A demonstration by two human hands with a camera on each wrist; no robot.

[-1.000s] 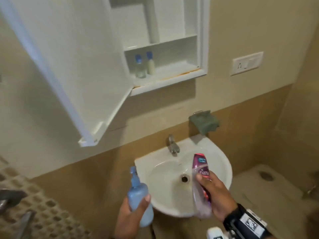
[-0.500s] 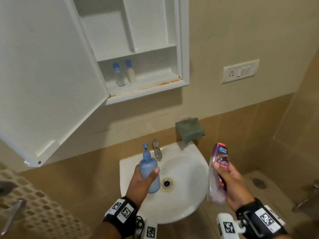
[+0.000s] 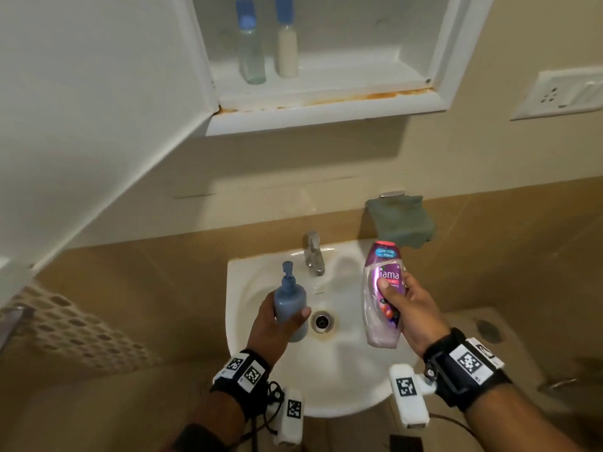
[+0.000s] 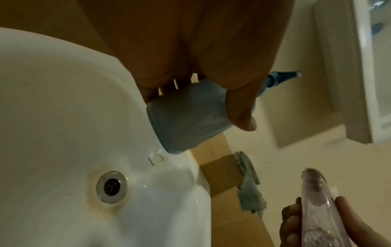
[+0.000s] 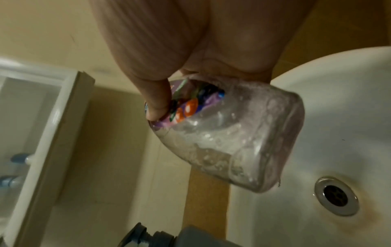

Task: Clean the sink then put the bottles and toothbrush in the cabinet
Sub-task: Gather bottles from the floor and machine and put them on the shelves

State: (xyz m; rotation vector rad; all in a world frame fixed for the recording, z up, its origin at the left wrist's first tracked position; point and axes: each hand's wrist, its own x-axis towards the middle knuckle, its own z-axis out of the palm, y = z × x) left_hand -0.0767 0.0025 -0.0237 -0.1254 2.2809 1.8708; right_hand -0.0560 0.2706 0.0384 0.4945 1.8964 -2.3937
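Note:
My left hand [image 3: 277, 324] grips a blue pump bottle [image 3: 289, 300] upright over the left part of the white sink [image 3: 241, 288]; in the left wrist view my thumb and fingers wrap round the blue pump bottle [image 4: 186, 120]. My right hand [image 3: 408, 308] holds a purple body-wash bottle [image 3: 380, 288], cap up, over the sink's right side; its clear lower half [image 5: 232, 142] shows in the right wrist view. Above, the open wall cabinet [image 3: 326, 109] holds two small blue-capped bottles [image 3: 251, 44] on its bottom shelf. No toothbrush is in view.
The cabinet door [image 3: 98, 109] swings out to the upper left, above my left arm. A tap [image 3: 314, 252] stands at the sink's back, a green cloth [image 3: 401, 223] hangs on the wall behind it, and a socket plate [image 3: 561, 93] is at the right.
Both hands have risen over the basin with their bottles, and my view has drawn closer to the cabinet shelf, which now fills the top of the frame.

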